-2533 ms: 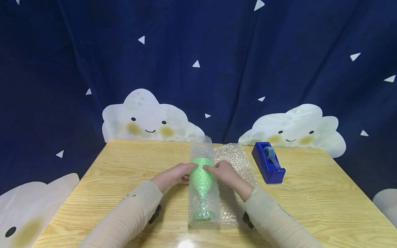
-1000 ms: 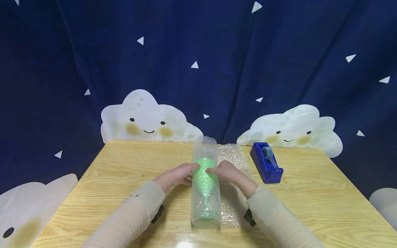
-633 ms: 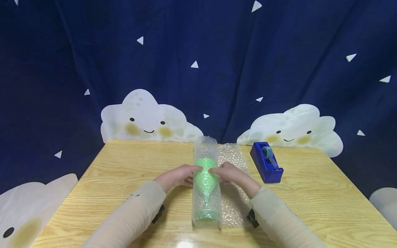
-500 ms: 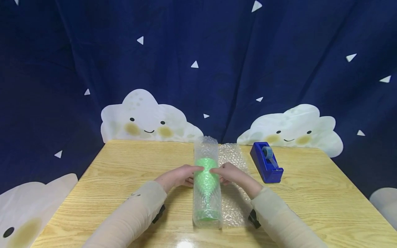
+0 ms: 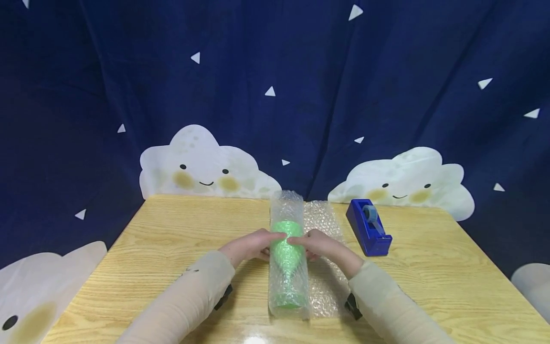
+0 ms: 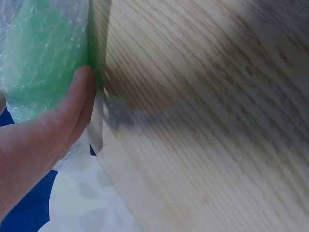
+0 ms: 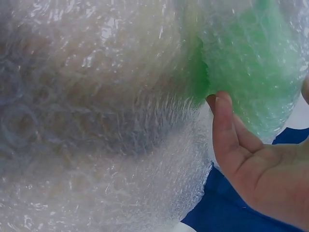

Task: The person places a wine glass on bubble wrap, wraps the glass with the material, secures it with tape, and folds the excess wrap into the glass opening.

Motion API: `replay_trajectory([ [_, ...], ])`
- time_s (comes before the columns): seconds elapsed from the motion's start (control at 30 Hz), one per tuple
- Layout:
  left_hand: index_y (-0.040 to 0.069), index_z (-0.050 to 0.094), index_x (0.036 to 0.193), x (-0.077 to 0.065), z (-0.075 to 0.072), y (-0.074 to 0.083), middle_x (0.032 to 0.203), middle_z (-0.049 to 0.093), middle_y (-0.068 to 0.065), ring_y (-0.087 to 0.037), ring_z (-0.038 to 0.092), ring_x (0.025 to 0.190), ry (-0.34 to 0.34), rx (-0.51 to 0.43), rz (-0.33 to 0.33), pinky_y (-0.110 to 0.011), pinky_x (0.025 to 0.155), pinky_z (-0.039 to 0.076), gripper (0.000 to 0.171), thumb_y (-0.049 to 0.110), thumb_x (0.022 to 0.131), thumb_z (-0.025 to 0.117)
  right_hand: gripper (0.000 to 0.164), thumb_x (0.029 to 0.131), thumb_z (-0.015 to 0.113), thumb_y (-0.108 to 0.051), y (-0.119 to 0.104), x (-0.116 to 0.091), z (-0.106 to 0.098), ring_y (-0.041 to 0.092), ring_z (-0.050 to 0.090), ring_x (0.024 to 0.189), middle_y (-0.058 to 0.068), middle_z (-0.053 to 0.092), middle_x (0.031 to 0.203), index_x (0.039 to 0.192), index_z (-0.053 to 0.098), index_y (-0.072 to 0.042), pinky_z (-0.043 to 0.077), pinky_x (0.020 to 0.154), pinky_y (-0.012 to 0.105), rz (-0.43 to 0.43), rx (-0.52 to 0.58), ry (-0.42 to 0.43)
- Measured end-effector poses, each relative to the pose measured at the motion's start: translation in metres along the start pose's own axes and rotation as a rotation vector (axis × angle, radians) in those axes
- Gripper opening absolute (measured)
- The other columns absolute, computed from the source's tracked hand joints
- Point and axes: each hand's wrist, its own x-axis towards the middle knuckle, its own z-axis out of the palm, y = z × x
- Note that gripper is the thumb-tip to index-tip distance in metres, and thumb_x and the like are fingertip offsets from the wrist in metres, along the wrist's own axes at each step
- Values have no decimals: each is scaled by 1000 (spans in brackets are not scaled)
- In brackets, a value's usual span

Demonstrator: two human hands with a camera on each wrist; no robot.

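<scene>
A green goblet-shaped glass (image 5: 287, 255), with a wide bowl, narrow stem and round foot, lies rolled in clear bubble wrap (image 5: 287, 206) at the table's middle. Its foot points toward me. My left hand (image 5: 253, 245) grips the roll from the left, thumb on top and fingers down its side. From the right, my right hand (image 5: 320, 243) holds it the same way, the two thumbs nearly meeting over the bowl. In the right wrist view, the fingertips (image 7: 222, 99) sit at the crease where the roll meets the flat wrap (image 7: 96, 179).
Right of the roll, the loose sheet of bubble wrap lies flat on the wooden table (image 5: 193, 224). Farther right stands a blue tape dispenser (image 5: 369, 229) with a roll of tape. A dark blue curtain (image 5: 301, 62) with printed clouds hangs behind the table.
The wrapped glass has rolled slightly to the right over the flat bubble wrap, and both hands have shifted right with it. The tape dispenser stays where it was.
</scene>
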Motion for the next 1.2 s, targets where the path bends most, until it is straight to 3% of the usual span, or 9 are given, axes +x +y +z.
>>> replay_trajectory([
  [0.1,-6,51,125,0,0,0,115,59,-16,-26,60,99,-8,7,12,-42,93,51,54,37,94,49,47,83,62,-46,0,0,0,9,38,49,-5,36,48,53,36,-19,43,53,22,-4,-1,5],
  [0.3,-4,47,129,0,0,-2,115,57,-17,-26,58,100,-11,-13,12,-45,95,48,52,35,96,41,39,83,62,-44,1,-1,2,11,50,55,0,50,58,62,49,-14,52,58,27,9,12,18],
  [0.43,-7,43,132,0,1,-3,121,54,-19,-27,57,103,-3,-35,-1,-46,96,48,54,33,96,43,38,83,62,-43,2,-2,4,15,59,62,3,55,66,74,57,-7,56,65,32,24,6,25],
  [0.57,-8,42,132,1,2,-2,123,53,-19,-28,57,103,-3,-40,-2,-46,96,48,54,33,96,44,40,84,61,-44,5,-1,3,14,59,61,3,57,67,75,57,-6,56,63,31,26,23,27],
  [0.67,-9,39,134,2,2,-1,125,51,-21,-30,57,105,-2,-45,-8,-48,96,47,57,34,96,45,44,85,61,-44,7,0,2,14,61,64,7,63,76,86,62,0,57,65,31,20,51,19],
  [0.77,-10,29,138,3,4,-1,129,47,-23,-32,55,107,12,-60,-26,-49,97,47,65,35,96,46,56,86,60,-43,11,0,1,17,65,73,13,66,92,108,59,8,58,70,33,19,86,1],
  [0.87,-10,22,141,3,6,0,130,45,-25,-33,54,107,29,-73,-43,-49,96,47,71,36,95,48,61,87,59,-43,13,-1,0,19,66,80,16,66,101,117,55,10,58,74,36,10,116,-27],
  [1.2,-10,19,142,2,8,2,126,47,-25,-35,55,107,41,-58,-44,-48,93,49,74,38,94,50,58,93,52,-37,18,-3,-1,22,67,87,18,67,103,122,48,13,57,77,38,-46,220,-113],
])
